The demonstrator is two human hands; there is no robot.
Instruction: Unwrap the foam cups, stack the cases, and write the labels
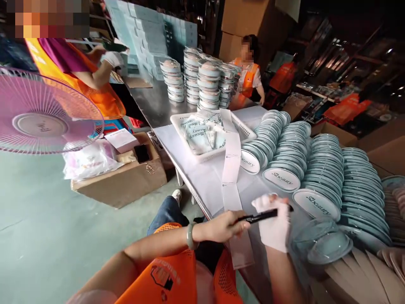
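Observation:
My left hand point(223, 226), bare and with a bangle point(190, 236) at the wrist, is closed on one end of a slim black object with small pale lettering point(257, 217). The other end is gripped by my right hand point(274, 226) in a white glove with bare fingertips. What kind of object it is, I cannot make out; it is level above the table's near edge. Under my hands runs a long white strip of labels point(232, 166), draped from the white basket point(202, 157) over the table edge. Right of my gloved hand lie clear plastic covers point(329, 245).
Rows of stacked oval lids marked "beauty" point(281, 179) fill the table's right side. Stacks of packed round containers point(209, 84) stand farther back. A pink fan point(41, 122) and a cardboard box point(123, 185) are at left. Co-workers in orange vests are beyond.

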